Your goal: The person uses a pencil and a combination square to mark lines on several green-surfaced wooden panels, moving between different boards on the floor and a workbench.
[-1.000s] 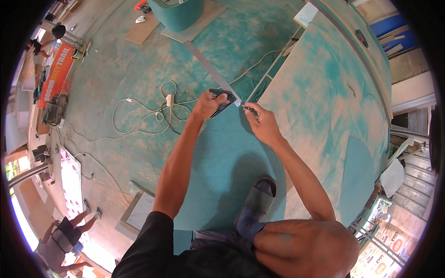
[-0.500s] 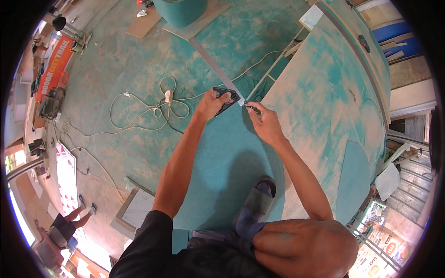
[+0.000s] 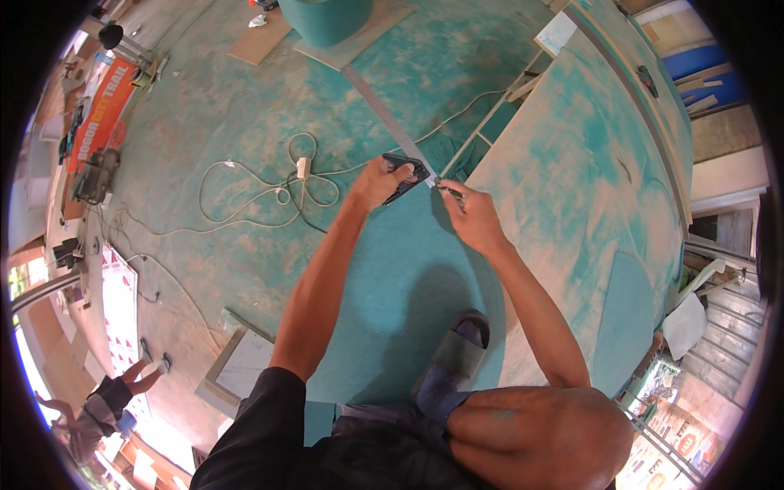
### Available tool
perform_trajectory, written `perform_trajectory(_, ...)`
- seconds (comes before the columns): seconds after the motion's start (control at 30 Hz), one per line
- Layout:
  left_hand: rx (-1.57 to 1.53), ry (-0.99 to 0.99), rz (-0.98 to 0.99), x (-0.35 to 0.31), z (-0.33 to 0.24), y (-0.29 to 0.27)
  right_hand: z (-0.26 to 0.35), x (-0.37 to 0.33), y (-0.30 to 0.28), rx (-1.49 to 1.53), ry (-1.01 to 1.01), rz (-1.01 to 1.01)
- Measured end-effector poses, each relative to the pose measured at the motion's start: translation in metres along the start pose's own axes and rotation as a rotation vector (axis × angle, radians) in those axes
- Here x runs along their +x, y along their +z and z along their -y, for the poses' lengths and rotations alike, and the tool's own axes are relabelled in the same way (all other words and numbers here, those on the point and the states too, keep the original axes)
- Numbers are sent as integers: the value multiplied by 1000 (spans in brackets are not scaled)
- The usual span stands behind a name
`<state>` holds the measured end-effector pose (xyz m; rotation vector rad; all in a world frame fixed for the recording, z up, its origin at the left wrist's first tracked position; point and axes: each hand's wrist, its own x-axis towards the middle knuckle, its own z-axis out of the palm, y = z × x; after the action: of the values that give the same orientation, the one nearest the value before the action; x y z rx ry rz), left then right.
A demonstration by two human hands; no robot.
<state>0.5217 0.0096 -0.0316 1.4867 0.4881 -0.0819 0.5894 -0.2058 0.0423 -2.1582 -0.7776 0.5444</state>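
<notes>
My left hand (image 3: pixel 380 183) is closed around the black handle of a handsaw (image 3: pixel 380 110), whose long grey blade points away toward the far side. Close by, my right hand (image 3: pixel 475 219) pinches a small dark slim tool (image 3: pixel 451 193) with its tip at the handle end of the blade. Exactly what kind of tool this is, I cannot make out. Beneath both hands lies a teal board (image 3: pixel 371 302) with a curved right edge, and one sandalled foot (image 3: pixel 459 351) of mine rests on it.
A white extension cord (image 3: pixel 304 168) lies looped on the stained floor to the left. Toward the far side a teal round tub (image 3: pixel 325 18) stands on a board. Along the right runs a large dusty panel (image 3: pixel 563 180). Another person (image 3: pixel 110 404) is at the lower left.
The whole view has shifted slightly. Both hands keep their grip, with the small tool still at the saw's blade. The other person at the lower left has changed posture.
</notes>
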Motion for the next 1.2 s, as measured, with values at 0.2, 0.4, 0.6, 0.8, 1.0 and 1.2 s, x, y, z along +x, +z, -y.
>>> perform_trajectory(0.2, -53, 44, -40, -14, 0, -2, 8, -2, 5, 12, 1, 22)
perform_trajectory(0.4, 6, -39, -30, -28, 1, -11, 32, -5, 5, -22, 77, 88)
perform_trajectory(0.6, -60, -6, -79, -49, 14, -20, 44, -11, 18, -34, 34, 122)
perform_trajectory(0.8, -117, -49, -155, -72, 22, -21, 51, -19, 29, -43, 58, 162)
perform_trajectory(1.0, -100, -64, -151, -88, 29, -27, 59, -25, 35, -38, 24, 194)
perform_trajectory(1.2, -145, -116, -158, -90, 36, -23, 44, -23, 40, 15, -115, 156)
